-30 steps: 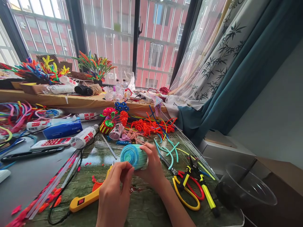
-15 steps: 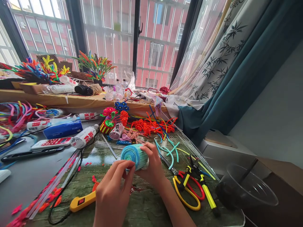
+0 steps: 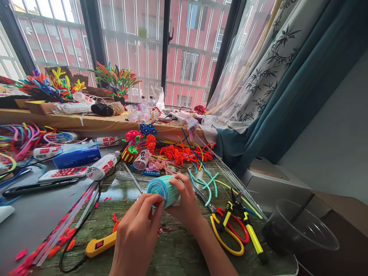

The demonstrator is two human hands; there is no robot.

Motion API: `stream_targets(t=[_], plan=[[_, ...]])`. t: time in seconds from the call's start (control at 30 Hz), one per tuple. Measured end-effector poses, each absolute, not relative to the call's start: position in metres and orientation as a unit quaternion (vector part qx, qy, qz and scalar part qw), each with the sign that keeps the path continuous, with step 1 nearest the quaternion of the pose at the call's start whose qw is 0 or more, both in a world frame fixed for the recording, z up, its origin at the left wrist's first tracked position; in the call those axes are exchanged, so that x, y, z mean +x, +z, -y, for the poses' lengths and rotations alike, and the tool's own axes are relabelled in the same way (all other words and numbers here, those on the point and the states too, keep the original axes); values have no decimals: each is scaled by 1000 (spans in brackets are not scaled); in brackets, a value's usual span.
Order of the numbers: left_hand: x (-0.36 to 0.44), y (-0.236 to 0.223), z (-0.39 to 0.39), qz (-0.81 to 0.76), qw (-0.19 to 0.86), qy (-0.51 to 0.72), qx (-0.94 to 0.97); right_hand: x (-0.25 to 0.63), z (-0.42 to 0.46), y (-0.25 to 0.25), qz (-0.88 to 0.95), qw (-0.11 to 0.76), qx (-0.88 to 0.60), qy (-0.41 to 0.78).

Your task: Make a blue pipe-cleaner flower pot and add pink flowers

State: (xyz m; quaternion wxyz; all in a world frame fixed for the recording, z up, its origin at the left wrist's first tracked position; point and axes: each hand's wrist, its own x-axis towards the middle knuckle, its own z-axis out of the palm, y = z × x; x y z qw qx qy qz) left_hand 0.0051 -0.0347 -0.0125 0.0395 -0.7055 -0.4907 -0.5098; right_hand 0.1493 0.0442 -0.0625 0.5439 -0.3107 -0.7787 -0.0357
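Note:
A turquoise and blue cylinder made of pipe cleaners (image 3: 170,188) is held above the table, its coiled round end facing left toward me. My right hand (image 3: 185,201) is wrapped around its far right side, fingers over the top and thumb below. With thumb and fingertips pinched together, my left hand (image 3: 140,226) touches the lower edge of the coiled end. Those fingertips hide whatever strand may lie between them. Close by my left hand lies a yellow hot glue gun (image 3: 101,244), its front part hidden behind the hand.
Scissors (image 3: 227,235) with red and yellow handles and yellow-black pliers (image 3: 253,237) lie to the right. Loose turquoise pipe cleaners (image 3: 211,184) and red pipe-cleaner flowers (image 3: 175,153) are behind the cylinder. A plastic bottle (image 3: 104,165), clear glue sticks (image 3: 67,226) and a clear bowl (image 3: 301,230) stand or lie around.
The cylinder has tilted very slightly in my hands. My left hand has shifted a little, its fingertips still at the coiled end; my right hand keeps its hold.

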Motion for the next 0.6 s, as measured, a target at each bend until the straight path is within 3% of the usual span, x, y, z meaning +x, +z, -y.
stream_targets(t=[0.3, 0.6], plan=[[7, -15, 33, 496, 2, -539, -681, 147, -43, -60, 776, 551, -306, -21], [-2, -13, 35, 515, 33, -548, -658, 149, -44, -60, 761, 565, -318, -43]])
